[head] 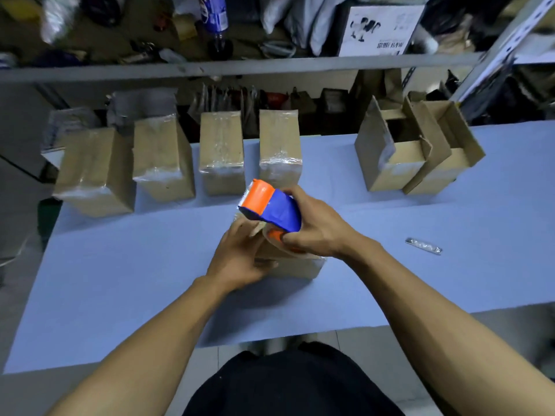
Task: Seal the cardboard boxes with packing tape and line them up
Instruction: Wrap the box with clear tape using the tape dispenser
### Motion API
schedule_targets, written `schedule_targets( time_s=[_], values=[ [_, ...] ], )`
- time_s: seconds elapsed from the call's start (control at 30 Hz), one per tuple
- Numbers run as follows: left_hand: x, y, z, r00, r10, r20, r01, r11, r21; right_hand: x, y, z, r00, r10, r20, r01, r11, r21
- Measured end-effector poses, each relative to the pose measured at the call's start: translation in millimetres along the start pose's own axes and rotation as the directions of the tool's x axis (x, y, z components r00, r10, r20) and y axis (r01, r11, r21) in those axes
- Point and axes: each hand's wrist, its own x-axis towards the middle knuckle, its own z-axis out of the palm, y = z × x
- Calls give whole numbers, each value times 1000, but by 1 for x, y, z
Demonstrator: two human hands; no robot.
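A small cardboard box (295,267) sits in the middle of the blue table (120,280), mostly hidden by my hands. My right hand (316,228) grips a blue and orange tape dispenser (270,207) held over the box top. My left hand (240,259) rests flat against the box's left side and top. Behind them, several taped boxes (220,151) stand in a row along the table's far edge. Two open boxes (417,148) stand at the far right.
A small silver strip (423,246) lies on the table to the right of my hands. A cluttered grey shelf (240,67) runs above and behind the table. The table's near edge lies just before my body.
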Motion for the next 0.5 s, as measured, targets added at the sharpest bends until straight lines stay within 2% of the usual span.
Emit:
schedule_targets(
  time_s=[0.07, 0.1, 0.17, 0.2, 0.23, 0.27, 0.3, 0.33, 0.37, 0.4, 0.43, 0.5],
  values=[
    [-2, -8, -16, 998, 22, 52, -11, 979, -206, 3, -4, 11, 1000, 23, 11, -23, 1000, 19],
    [-6, -14, -21, 996, 19, 86, 1, 972, -235, 5, -2, 13, 1000, 29, 13, -29, 1000, -1],
    [-13, -26, -29, 991, -77, 112, 106, 956, -275, 8, 1, 13, 998, 44, 45, -42, 998, -46],
    [-14, -26, -30, 984, -170, 44, 174, 922, -345, 9, 1, 12, 997, 46, 69, -42, 998, -57],
    [-12, -22, -32, 950, -308, -45, 252, 847, -467, 11, 0, 11, 995, 40, 94, -34, 997, -67],
    [-8, -15, -36, 880, -468, -88, 314, 709, -632, 13, 0, 9, 993, 38, 115, -29, 996, -82],
    [-1, -7, -40, 799, -600, -34, 349, 509, -787, 16, 0, 7, 991, 38, 127, -26, 995, -98],
    [4, -2, -47, 736, -669, 99, 386, 295, -874, 20, -2, 7, 989, 38, 144, -22, 993, -115],
    [6, 0, -52, 707, -666, 238, 423, 129, -897, 23, -4, 8, 986, 37, 163, -16, 992, -129],
    [6, 0, -56, 701, -626, 342, 458, 27, -889, 25, -5, 8, 983, 38, 178, -13, 990, -137],
    [7, 0, -58, 707, -587, 395, 470, -27, -882, 28, -6, 8, 980, 37, 194, -7, 989, -150],
    [9, -1, -60, 720, -559, 412, 450, -75, -890, 32, -9, 6, 976, 27, 216, 8, 987, -161]
  ],
)
